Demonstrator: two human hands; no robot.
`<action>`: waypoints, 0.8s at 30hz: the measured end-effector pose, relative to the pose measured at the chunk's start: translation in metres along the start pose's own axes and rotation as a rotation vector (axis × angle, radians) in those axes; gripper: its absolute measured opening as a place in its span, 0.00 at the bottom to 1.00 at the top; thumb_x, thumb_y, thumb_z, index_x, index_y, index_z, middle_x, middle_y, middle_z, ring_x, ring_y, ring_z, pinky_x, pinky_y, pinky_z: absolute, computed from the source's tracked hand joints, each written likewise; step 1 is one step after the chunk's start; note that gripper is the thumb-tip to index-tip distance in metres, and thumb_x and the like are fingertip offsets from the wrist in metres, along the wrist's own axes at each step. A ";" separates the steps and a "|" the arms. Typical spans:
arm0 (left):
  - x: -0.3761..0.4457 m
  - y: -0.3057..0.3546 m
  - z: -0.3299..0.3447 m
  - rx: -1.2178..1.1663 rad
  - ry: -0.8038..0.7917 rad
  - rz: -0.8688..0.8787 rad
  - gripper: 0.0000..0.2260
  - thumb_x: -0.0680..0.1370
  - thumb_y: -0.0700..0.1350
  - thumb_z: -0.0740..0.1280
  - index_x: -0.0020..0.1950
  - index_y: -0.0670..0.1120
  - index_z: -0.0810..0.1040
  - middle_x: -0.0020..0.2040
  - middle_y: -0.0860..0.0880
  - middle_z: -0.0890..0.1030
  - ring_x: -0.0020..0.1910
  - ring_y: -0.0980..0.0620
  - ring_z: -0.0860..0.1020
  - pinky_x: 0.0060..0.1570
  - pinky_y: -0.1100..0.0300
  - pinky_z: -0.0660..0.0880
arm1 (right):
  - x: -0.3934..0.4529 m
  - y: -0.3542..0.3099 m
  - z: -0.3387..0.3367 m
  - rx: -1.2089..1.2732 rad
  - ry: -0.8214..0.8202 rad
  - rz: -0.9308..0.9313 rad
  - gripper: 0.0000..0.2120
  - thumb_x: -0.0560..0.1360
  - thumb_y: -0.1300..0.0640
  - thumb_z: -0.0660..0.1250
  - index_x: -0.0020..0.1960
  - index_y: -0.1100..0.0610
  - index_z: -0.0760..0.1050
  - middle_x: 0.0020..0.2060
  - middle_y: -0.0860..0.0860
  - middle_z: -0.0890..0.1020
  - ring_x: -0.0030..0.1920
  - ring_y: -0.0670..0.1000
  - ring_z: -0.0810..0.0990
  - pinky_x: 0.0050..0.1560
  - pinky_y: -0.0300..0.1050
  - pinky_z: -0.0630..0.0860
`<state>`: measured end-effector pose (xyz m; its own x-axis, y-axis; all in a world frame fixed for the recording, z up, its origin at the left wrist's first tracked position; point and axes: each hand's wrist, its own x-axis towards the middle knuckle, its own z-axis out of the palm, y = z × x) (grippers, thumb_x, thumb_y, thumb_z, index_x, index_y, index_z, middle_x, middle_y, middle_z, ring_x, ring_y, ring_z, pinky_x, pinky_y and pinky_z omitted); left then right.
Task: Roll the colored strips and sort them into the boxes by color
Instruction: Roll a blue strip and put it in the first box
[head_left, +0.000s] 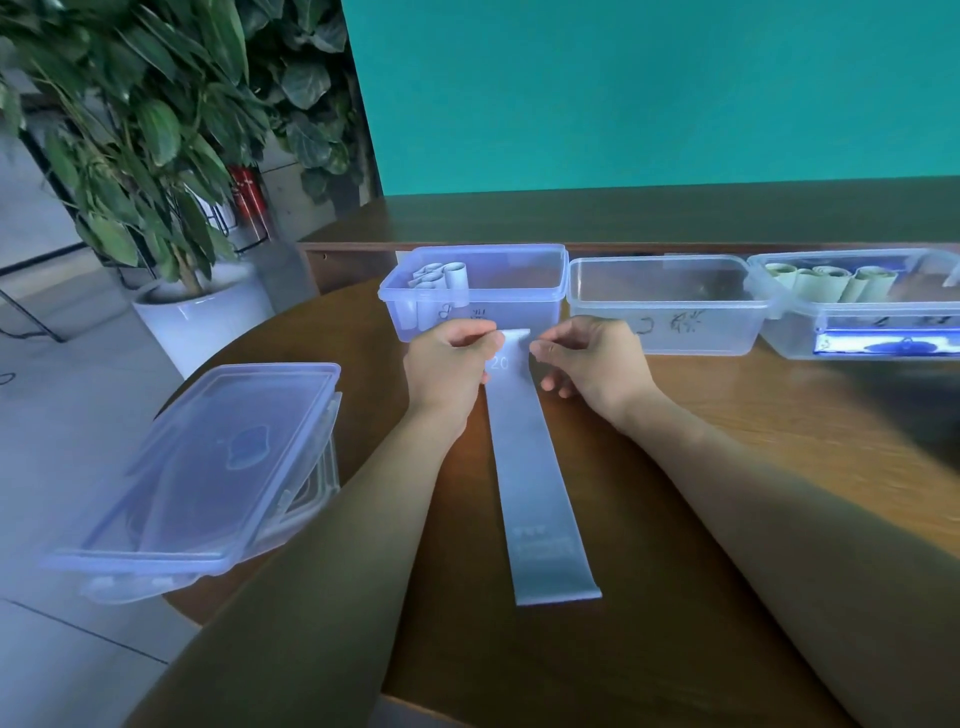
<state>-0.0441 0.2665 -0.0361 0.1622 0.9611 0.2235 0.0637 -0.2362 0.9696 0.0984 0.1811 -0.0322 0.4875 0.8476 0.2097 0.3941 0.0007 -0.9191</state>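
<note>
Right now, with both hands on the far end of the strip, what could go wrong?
1. Only the far end of the pale blue strip is pinched by the left hand and right hand; the roll may start crooked.
2. The left box sits just beyond the hands and could get nudged.

Right box (862, 312) cut off; box labels illegible.

I see strip (540, 467) pale grey-blue, white print | rolls (441, 278) pale grey | rolls (831, 283) pale green | table (753, 415) brown wood | wall (649, 88) teal
</note>
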 end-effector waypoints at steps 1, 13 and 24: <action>0.000 0.001 0.000 0.011 0.006 -0.007 0.08 0.75 0.43 0.75 0.53 0.48 0.85 0.45 0.54 0.85 0.40 0.53 0.83 0.38 0.64 0.81 | -0.002 0.000 -0.001 0.009 -0.010 -0.003 0.05 0.78 0.53 0.72 0.47 0.54 0.82 0.29 0.51 0.84 0.25 0.48 0.76 0.35 0.38 0.75; -0.049 0.009 -0.022 0.176 0.054 0.018 0.09 0.78 0.40 0.70 0.54 0.53 0.83 0.45 0.59 0.83 0.49 0.56 0.82 0.52 0.63 0.78 | -0.069 -0.006 -0.026 -0.068 -0.213 -0.093 0.06 0.75 0.52 0.76 0.50 0.52 0.83 0.36 0.50 0.86 0.35 0.44 0.81 0.45 0.35 0.77; -0.160 0.040 -0.084 0.376 -0.481 0.186 0.05 0.77 0.48 0.72 0.51 0.54 0.86 0.47 0.61 0.85 0.50 0.63 0.81 0.53 0.65 0.77 | -0.159 -0.018 -0.054 -0.106 -0.477 -0.332 0.03 0.75 0.53 0.76 0.47 0.52 0.85 0.44 0.47 0.85 0.47 0.51 0.84 0.50 0.45 0.79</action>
<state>-0.1500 0.1156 -0.0247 0.6220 0.7483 0.2306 0.3192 -0.5112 0.7980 0.0563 0.0173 -0.0313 -0.0701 0.9561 0.2845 0.5537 0.2745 -0.7862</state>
